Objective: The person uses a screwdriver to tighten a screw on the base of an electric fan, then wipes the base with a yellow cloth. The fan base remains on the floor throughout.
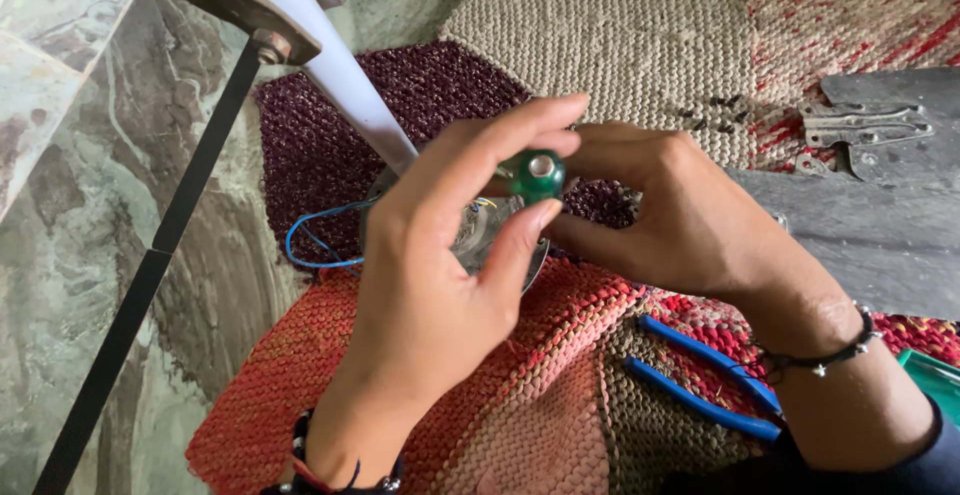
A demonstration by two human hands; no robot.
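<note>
Near the centre of the frame, your left hand (430,285) pinches a small green cylindrical part (535,175) with a pale hollow end: the thumb presses it from below and the forefinger arches over its top, so the part sits right at the fingertips with its open end facing the camera. Your right hand (680,215) comes in from the right and its fingertips meet the same green part from behind; its fingers are curled closed, but you cannot tell how firmly they grip, since your left hand hides the contact. Just beneath both hands lies a round metal housing (480,235), mostly covered, with a white pipe (335,65) rising from it toward the upper left and a blue wire (310,245) looping out to its left. Everything rests on a patchwork woven mat (560,395). Blue-handled pliers (700,380) lie at lower right, just beside your right wrist. A grey metal blade (870,205) fills the right edge, crowding that side. A black bar (150,265) slants down the left over the marble floor (60,205), where more room lies open.
</note>
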